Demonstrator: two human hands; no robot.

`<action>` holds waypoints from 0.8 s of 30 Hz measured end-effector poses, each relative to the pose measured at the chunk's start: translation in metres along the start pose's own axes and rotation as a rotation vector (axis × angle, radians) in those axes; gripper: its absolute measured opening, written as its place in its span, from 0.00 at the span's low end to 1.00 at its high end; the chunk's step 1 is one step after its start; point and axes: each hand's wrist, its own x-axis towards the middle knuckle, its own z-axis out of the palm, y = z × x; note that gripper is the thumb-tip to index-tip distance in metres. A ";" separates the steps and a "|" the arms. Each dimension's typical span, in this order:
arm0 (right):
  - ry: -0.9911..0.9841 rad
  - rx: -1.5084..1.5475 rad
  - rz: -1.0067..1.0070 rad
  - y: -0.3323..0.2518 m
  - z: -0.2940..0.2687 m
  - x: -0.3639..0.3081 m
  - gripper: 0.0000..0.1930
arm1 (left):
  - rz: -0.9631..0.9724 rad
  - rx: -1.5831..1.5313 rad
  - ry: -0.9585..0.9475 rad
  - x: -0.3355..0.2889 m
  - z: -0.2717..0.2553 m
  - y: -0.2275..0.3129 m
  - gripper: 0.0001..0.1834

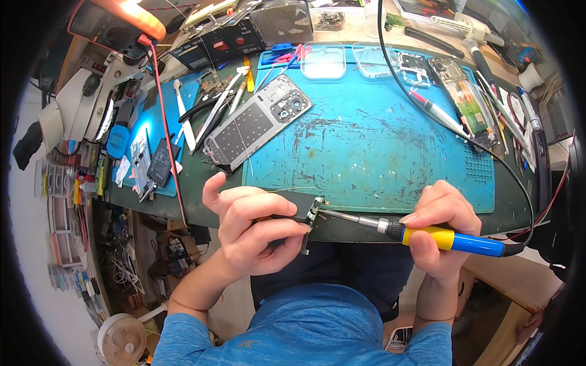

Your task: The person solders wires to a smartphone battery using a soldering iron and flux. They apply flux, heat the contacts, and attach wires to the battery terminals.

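My left hand [251, 229] is closed around a flat black block [296, 206] with a small circuit board [314, 210] along its right end; part of the block is hidden by my fingers. A thin wire lies across the top of that hand. In my right hand [444, 229] is a soldering iron [455, 239] with a yellow and blue handle, gripped near its front. Its metal tip points left and meets, or nearly meets, the small board. Both hands are raised at the near edge of the blue work mat [366, 152].
A grey phone frame [259, 125] lies on the mat's left side. Clear plastic trays [323, 61], a syringe [436, 110] and an opened phone [467, 100] stand farther back. The iron's black cable [390, 61] loops over the right side. A multimeter [116, 27] with a red lead is at far left.
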 end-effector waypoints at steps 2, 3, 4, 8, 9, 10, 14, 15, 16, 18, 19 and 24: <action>-0.002 -0.006 -0.004 0.000 0.000 0.000 0.07 | 0.006 -0.002 -0.003 0.000 0.000 0.000 0.14; 0.001 -0.001 0.002 0.000 0.000 0.000 0.07 | 0.004 -0.005 -0.005 0.000 0.000 0.000 0.14; 0.004 0.003 0.008 -0.001 0.001 0.000 0.07 | 0.001 -0.007 -0.006 0.000 0.000 -0.001 0.14; 0.005 0.004 0.005 -0.001 0.001 0.000 0.07 | -0.006 -0.005 -0.002 0.000 0.000 0.000 0.15; 0.006 0.004 0.002 -0.001 0.001 0.000 0.07 | -0.004 -0.006 0.000 0.000 0.001 0.000 0.14; 0.007 0.004 0.000 -0.001 0.001 0.000 0.07 | -0.001 -0.006 0.000 0.000 0.001 0.000 0.14; -0.001 0.002 0.007 0.000 0.001 0.000 0.07 | 0.022 -0.001 0.000 0.000 0.000 -0.001 0.14; 0.000 0.004 0.005 0.000 0.001 0.000 0.07 | 0.024 0.001 0.001 -0.001 0.001 -0.001 0.14; 0.001 0.005 0.004 0.000 0.002 0.000 0.07 | 0.025 0.002 0.003 -0.001 0.001 -0.001 0.13; 0.000 0.001 -0.001 -0.001 0.002 0.000 0.07 | 0.025 -0.005 0.008 -0.001 0.001 -0.002 0.13; -0.002 -0.003 -0.006 0.000 0.002 0.000 0.07 | 0.025 -0.011 0.013 -0.002 0.002 -0.003 0.13; -0.006 -0.015 -0.005 0.000 0.002 -0.001 0.08 | 0.019 -0.026 0.017 -0.002 0.002 -0.002 0.13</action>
